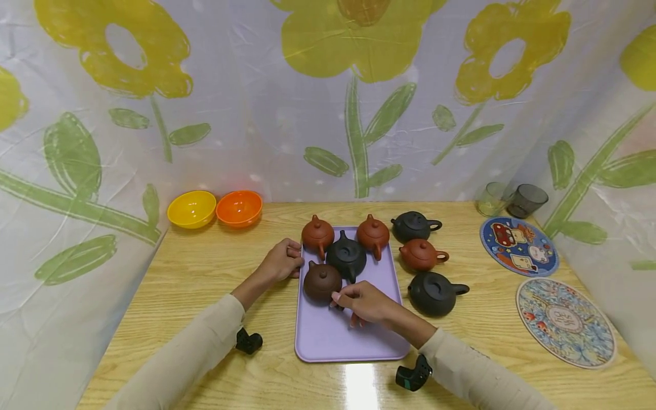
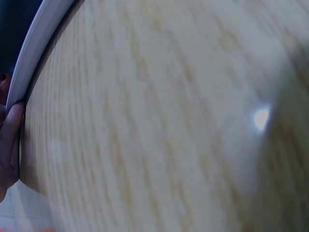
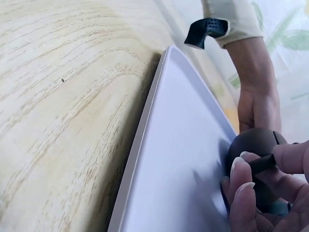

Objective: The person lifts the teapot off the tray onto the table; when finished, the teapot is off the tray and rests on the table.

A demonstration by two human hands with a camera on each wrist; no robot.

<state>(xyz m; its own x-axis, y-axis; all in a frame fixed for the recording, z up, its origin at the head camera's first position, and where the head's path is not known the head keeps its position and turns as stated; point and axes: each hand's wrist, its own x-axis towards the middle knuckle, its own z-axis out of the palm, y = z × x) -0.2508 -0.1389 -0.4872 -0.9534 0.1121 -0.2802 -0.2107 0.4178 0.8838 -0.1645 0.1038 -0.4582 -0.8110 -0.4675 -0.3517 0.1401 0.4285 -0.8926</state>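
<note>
On a lilac tray, my right hand pinches the handle of a dark brown teapot. That handle shows between thumb and fingers in the right wrist view. My left hand holds the tray's left rim, its fingers against the rim's outer side in the left wrist view. A black teapot sits just behind the brown one, close to it. Two reddish-brown teapots, one at the back left and one at the back right, stand on the tray.
Right of the tray stand a small black teapot, a reddish-brown teapot and a larger black teapot. Farther right lie two round mats, with two glasses behind. Yellow and orange bowls stand back left.
</note>
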